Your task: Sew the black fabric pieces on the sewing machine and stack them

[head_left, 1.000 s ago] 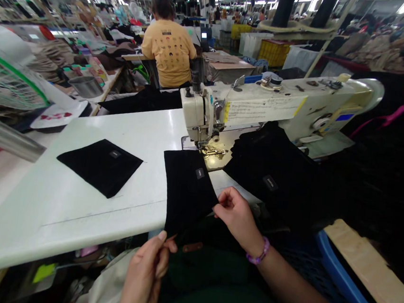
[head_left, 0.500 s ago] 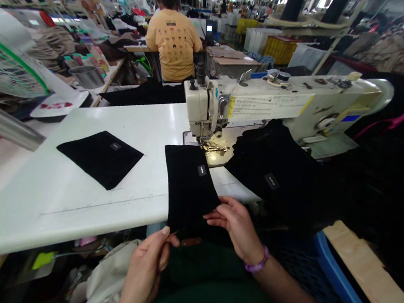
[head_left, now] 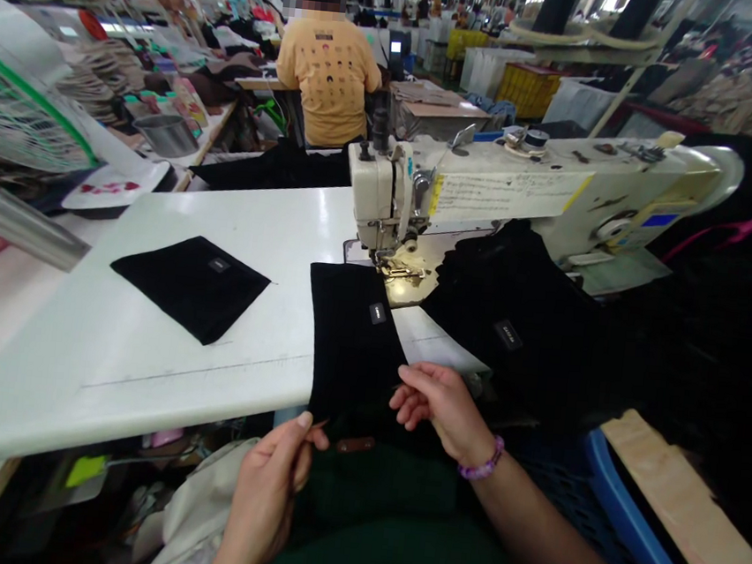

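A black fabric piece (head_left: 351, 333) with a small label lies lengthwise on the white table (head_left: 162, 359), its far end under the sewing machine (head_left: 491, 195) head. My left hand (head_left: 269, 485) pinches the piece's near left corner below the table edge. My right hand (head_left: 437, 403) grips the near right edge, fingers curled on the cloth. A small brown tag (head_left: 355, 445) shows between my hands.
A second black labelled piece (head_left: 193, 282) lies on the table to the left. A heap of black labelled fabric (head_left: 517, 331) sits right of the needle. A blue bin with a wooden board (head_left: 666, 514) stands at my right. A person in a yellow shirt (head_left: 329, 74) sits ahead.
My right hand slid slightly down and toward me along the fabric's right edge. The piece now lies a little straighter. My left hand kept its pinch.
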A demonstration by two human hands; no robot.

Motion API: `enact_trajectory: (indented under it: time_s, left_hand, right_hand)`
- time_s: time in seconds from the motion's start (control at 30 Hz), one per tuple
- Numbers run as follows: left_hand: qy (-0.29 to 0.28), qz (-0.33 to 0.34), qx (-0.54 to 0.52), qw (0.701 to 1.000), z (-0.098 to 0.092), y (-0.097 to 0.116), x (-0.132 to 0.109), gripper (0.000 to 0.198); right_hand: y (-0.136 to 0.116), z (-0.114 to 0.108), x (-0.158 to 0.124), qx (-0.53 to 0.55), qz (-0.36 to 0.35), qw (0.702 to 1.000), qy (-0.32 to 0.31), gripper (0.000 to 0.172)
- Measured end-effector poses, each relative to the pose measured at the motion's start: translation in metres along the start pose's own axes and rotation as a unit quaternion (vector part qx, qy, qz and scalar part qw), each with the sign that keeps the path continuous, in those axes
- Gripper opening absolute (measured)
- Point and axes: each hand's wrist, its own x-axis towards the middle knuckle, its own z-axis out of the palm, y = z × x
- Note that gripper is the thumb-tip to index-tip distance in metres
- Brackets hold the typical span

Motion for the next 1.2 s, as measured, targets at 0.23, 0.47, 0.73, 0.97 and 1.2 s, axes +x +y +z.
enact_trajectory:
  time_s: [0.23, 0.47, 0.73, 0.97, 1.2]
  left_hand:
    - [0.172, 0.360, 0.223, 0.890, -0.010, 0.007, 0.012, 0.031]
    - [-0.016, 0.599, 0.553, 0.579, 0.050, 0.032, 0.016, 0.022]
    - [-0.067, 0.650, 0.519, 0.552, 0.053, 0.039, 0.037, 0.018]
    - [-0.090, 0.592, 0.533, 0.598, 0.055, 0.057, 0.029, 0.021]
    - [-0.156, 0.560, 0.565, 0.585, 0.061, 0.085, 0.058, 0.034]
  right_hand:
    - [0.000, -0.007, 0.001, -0.018, -0.001, 1.000, -0.003, 0.039]
    - [-0.003, -0.007, 0.001, -0.045, -0.017, 0.999, -0.008, 0.036]
    - [0.009, -0.018, 0.000, -0.143, -0.125, 0.980, 0.051, 0.038]
    - [0.004, -0.030, 0.001, -0.485, -0.582, 0.644, 0.103, 0.018]
    - [-0.004, -0.029, 0.003, -0.559, -0.590, 0.582, 0.001, 0.024]
